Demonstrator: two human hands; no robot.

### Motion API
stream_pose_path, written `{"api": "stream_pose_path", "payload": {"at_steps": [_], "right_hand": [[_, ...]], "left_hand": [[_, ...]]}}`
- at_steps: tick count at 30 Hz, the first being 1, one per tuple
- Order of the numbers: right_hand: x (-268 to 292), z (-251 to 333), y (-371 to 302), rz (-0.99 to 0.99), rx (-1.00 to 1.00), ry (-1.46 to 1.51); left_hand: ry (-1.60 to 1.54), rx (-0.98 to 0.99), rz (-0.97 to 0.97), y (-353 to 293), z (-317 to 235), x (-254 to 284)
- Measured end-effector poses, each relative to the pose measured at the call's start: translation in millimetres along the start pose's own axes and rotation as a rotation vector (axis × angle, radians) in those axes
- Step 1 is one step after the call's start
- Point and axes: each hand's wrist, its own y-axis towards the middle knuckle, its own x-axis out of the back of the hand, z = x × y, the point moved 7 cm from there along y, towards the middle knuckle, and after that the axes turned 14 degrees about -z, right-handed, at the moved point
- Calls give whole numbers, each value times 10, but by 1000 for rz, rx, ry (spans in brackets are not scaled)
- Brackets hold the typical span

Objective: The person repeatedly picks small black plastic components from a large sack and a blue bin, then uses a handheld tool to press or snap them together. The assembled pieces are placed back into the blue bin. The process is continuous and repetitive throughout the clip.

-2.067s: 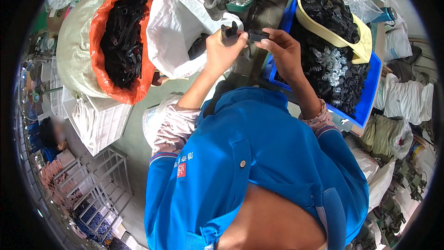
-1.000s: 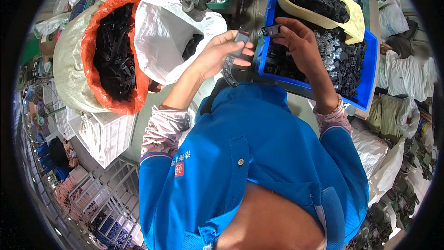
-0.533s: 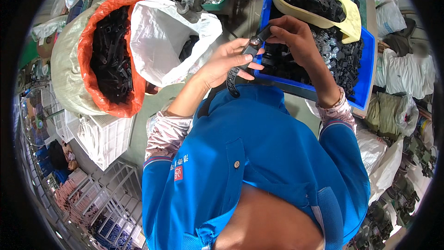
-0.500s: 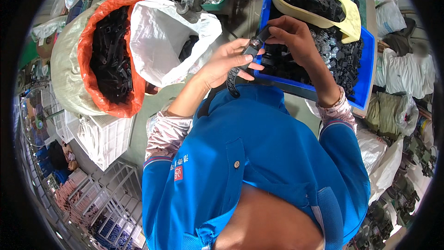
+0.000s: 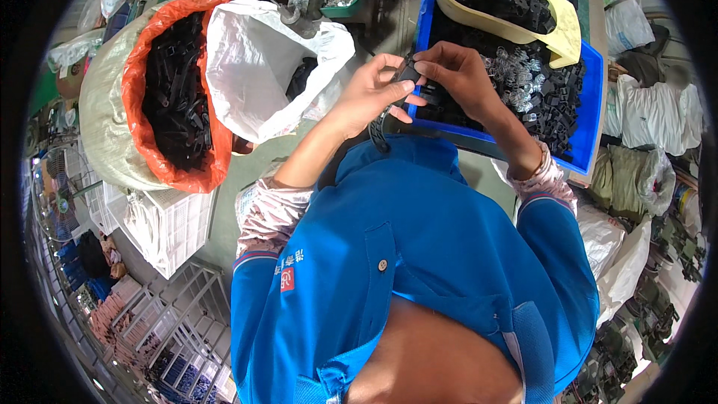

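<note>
My left hand point(image 5: 368, 97) is closed around a black curved plastic handle point(image 5: 380, 133), some of its fingers stretched past it. The handle's curved, notched end hangs below that hand, towards my blue shirt. At its upper end, my right hand point(image 5: 462, 81) pinches a small black piece against it with thumb and fingertips; the fingers partly hide this piece. Just beyond and right of my hands lies a blue tray point(image 5: 596, 97) holding clear coil springs point(image 5: 516, 78) and many small black parts point(image 5: 562, 116).
A yellow scoop-shaped container point(image 5: 570, 41) of black parts rests over the tray's far side. To the left stand an orange-lined sack point(image 5: 136, 105) of black parts and an open white bag point(image 5: 243, 82). A small green container point(image 5: 344, 9) sits at the back.
My right hand has moved slightly down and left, pressing the small black piece closer to the handle. The shiny gap between the two pieces no longer shows.
</note>
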Motion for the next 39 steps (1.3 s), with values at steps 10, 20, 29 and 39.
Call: {"api": "stream_pose_path", "payload": {"at_steps": [10, 20, 29, 39], "right_hand": [[111, 168, -126, -119, 165, 60], [1635, 1242, 381, -757, 532, -784], [1819, 1100, 1853, -115, 502, -1255], [1351, 1360, 1449, -224, 589, -972]], "left_hand": [[282, -312, -226, 108, -180, 80], [127, -383, -283, -15, -227, 250], [40, -367, -218, -2, -178, 307], [-127, -368, -236, 39, -174, 653]]}}
